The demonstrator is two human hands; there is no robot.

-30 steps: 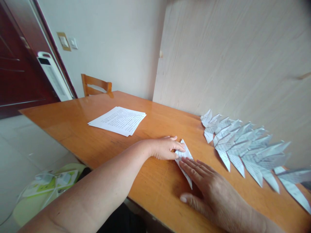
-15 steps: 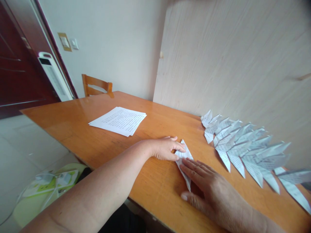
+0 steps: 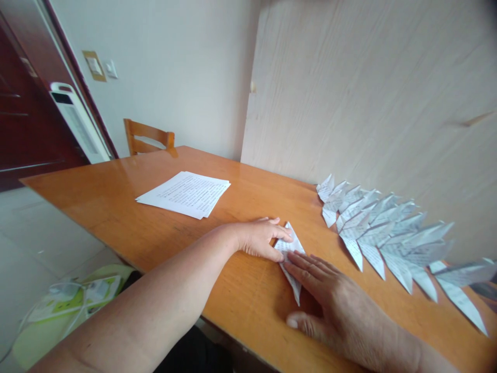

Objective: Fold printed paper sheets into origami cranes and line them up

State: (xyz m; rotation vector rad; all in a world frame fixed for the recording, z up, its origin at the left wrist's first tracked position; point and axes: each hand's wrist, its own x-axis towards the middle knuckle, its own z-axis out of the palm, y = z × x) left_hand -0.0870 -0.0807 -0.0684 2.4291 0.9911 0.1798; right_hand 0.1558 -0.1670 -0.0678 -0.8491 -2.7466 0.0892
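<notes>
A folded piece of printed paper (image 3: 290, 246) lies on the orange wooden table (image 3: 116, 207) in front of me. My left hand (image 3: 260, 238) rests on its left side, fingertips pressing the paper's upper part, fingers lying fairly flat. My right hand (image 3: 330, 300) lies flat over the paper's lower right side, fingers stretched out and pressing it down, thumb spread toward the table's near edge.
A row of several folded paper pieces (image 3: 388, 233) runs along the light wooden board (image 3: 368, 93) at the right. A stack of printed sheets (image 3: 184, 193) lies at mid-table. A wooden chair (image 3: 149, 137) stands beyond the far end. Green bags (image 3: 66, 300) lie on the floor.
Both hands stay pressed on the folded paper; my right hand has slid slightly along it. The view has shifted a little to the right.
</notes>
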